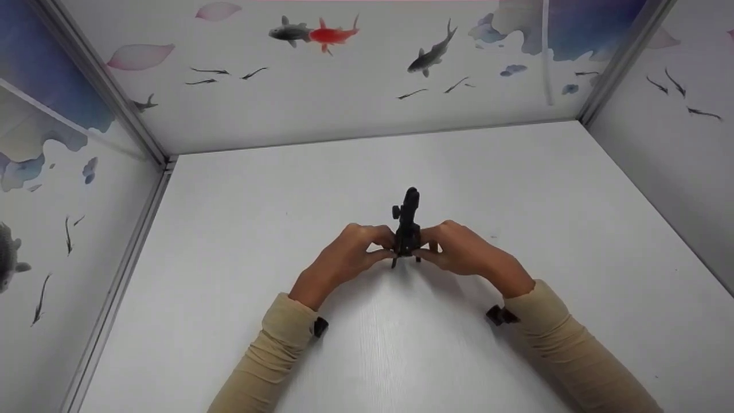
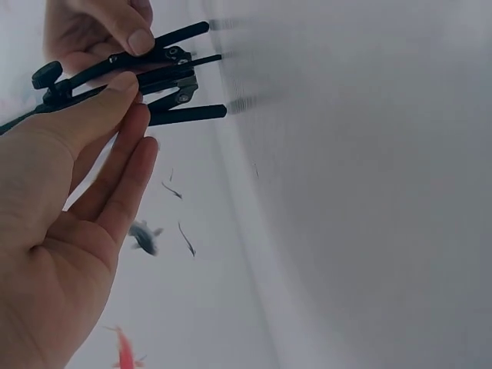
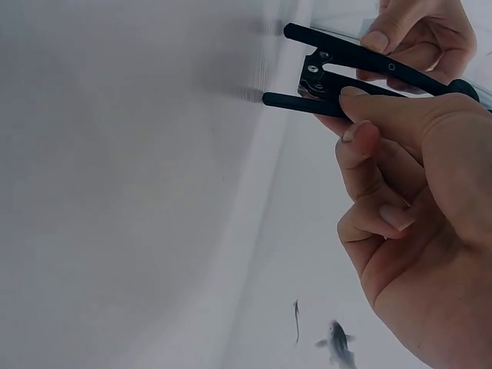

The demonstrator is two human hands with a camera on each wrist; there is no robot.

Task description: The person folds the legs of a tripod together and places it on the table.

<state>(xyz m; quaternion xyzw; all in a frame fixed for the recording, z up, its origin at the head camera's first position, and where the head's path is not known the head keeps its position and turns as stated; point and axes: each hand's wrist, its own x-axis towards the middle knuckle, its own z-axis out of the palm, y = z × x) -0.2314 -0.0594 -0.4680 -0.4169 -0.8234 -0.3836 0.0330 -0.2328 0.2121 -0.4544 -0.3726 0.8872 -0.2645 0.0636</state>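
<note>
A black tripod-like stand point(image 1: 408, 229) rises from the white table, short legs at its base and a knob on its left side. The left hand point(image 1: 355, 252) pinches it from the left between thumb and fingers; the right hand point(image 1: 459, 246) pinches it from the right. In the left wrist view, the left hand point(image 2: 84, 177) has its thumb on the black stand point(image 2: 188, 115), whose legs are spread. The right wrist view shows the right hand point(image 3: 430, 184) with its thumb against one leg of the stand point(image 3: 300, 104); the ring and little fingers are curled.
The white table point(image 1: 229, 201) is enclosed by panels printed with fish, the back panel point(image 1: 355, 92) behind it and others at both sides. Small black devices stick out at the left cuff point(image 1: 320, 327) and the right cuff point(image 1: 499, 315).
</note>
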